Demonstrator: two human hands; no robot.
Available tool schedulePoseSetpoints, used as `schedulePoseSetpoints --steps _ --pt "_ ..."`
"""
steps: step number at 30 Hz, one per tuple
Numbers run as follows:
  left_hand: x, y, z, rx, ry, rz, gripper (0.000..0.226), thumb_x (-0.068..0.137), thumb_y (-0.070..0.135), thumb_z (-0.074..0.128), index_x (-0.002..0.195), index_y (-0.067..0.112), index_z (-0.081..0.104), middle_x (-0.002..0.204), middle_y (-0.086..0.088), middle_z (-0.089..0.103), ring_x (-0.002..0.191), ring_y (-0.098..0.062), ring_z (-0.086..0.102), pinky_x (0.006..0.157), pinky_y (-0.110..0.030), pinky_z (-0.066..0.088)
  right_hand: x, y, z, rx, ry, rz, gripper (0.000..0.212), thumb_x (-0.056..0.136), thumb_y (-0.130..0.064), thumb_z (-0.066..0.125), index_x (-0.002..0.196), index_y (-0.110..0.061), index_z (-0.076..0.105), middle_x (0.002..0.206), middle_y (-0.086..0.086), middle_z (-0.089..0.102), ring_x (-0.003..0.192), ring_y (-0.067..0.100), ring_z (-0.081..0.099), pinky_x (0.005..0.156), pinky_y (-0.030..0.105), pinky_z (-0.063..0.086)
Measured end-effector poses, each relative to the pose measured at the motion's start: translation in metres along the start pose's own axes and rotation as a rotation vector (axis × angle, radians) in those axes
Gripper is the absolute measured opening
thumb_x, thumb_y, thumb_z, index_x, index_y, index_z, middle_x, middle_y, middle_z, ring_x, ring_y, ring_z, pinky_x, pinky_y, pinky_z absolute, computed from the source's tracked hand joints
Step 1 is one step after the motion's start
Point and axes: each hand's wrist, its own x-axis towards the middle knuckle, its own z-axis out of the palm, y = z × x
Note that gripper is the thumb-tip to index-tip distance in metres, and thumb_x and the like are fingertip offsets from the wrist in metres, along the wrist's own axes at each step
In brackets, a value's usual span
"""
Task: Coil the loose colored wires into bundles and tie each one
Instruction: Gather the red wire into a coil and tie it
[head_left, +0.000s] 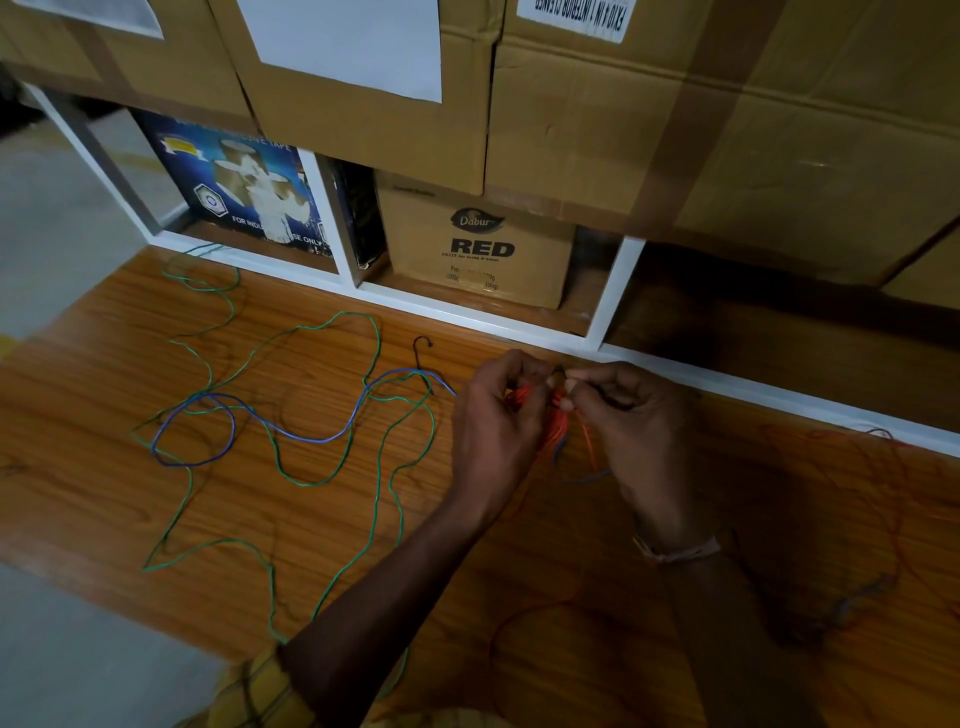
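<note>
A small bundle of orange wire (558, 415) hangs between my two hands above the wooden table (571, 545). My left hand (493, 421) grips the bundle from the left with curled fingers. My right hand (631, 415) pinches a thin dark tie at the bundle's top. A long green wire (387, 457) sprawls loose over the left half of the table. A blue wire (311, 439) loops across it and runs under my left hand. A thin black wire (423, 348) with a hooked end lies behind. A dark red wire (896, 493) trails at the right.
A white shelf frame (467, 312) borders the table's far edge. A Dabur Red carton (483, 249) and a blue tape box (244, 187) sit in its compartments. Large cardboard boxes (675, 114) overhang above. The grey floor (67, 649) shows at the left.
</note>
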Motion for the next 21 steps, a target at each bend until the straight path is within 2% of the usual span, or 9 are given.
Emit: schedulePoseSetpoints --steps 4,7,10,15,18,21 --pt "-0.001 -0.003 0.001 0.037 -0.008 0.021 0.014 0.095 0.010 0.071 0.089 0.023 0.072 0.088 0.010 0.074 0.091 -0.016 0.069 0.080 -0.048 0.054 0.000 0.003 -0.002 0.006 0.005 0.010 0.013 0.090 0.001 0.074 0.096 -0.009 0.078 0.087 -0.001 0.080 0.084 0.012 0.078 0.075 0.021 0.058" --pt "0.001 -0.004 0.001 -0.059 -0.012 -0.041 0.013 0.095 0.012 0.071 0.088 0.022 0.072 0.085 0.005 0.076 0.087 -0.020 0.072 0.079 -0.050 0.056 -0.003 0.004 -0.004 0.056 0.024 0.045 0.014 0.087 -0.003 0.077 0.100 -0.006 0.077 0.092 0.007 0.080 0.089 0.015 0.077 0.073 0.021 0.058" --pt "0.003 -0.003 -0.002 -0.074 -0.003 -0.043 0.011 0.095 0.011 0.072 0.089 0.020 0.073 0.083 0.004 0.077 0.085 -0.019 0.073 0.080 -0.046 0.057 -0.004 0.004 -0.006 0.114 -0.004 0.072 0.018 0.085 -0.001 0.078 0.102 -0.006 0.075 0.097 0.008 0.079 0.092 0.016 0.076 0.072 0.022 0.058" --pt "0.002 -0.002 -0.007 0.032 -0.025 0.047 0.016 0.093 0.007 0.072 0.089 0.022 0.073 0.088 0.021 0.071 0.089 -0.006 0.066 0.075 -0.033 0.053 -0.003 0.004 -0.006 0.092 -0.010 0.076 0.018 0.085 0.003 0.077 0.100 -0.006 0.073 0.093 0.010 0.078 0.089 0.019 0.076 0.073 0.027 0.060" --pt "-0.001 -0.004 -0.008 0.071 -0.053 0.074 0.015 0.094 0.008 0.071 0.092 0.023 0.074 0.091 0.017 0.072 0.092 -0.010 0.067 0.079 -0.040 0.056 -0.002 0.008 -0.007 0.069 0.009 0.088 0.018 0.084 0.002 0.078 0.100 -0.005 0.074 0.094 0.010 0.079 0.089 0.022 0.077 0.074 0.030 0.061" --pt "-0.002 -0.006 -0.008 0.034 -0.059 0.024 0.015 0.093 0.009 0.074 0.090 0.023 0.075 0.088 0.023 0.071 0.088 -0.007 0.066 0.076 -0.038 0.055 -0.004 0.011 -0.009 0.037 0.013 0.097 0.016 0.085 -0.004 0.079 0.100 -0.008 0.075 0.093 0.008 0.079 0.088 0.023 0.077 0.075 0.032 0.061"
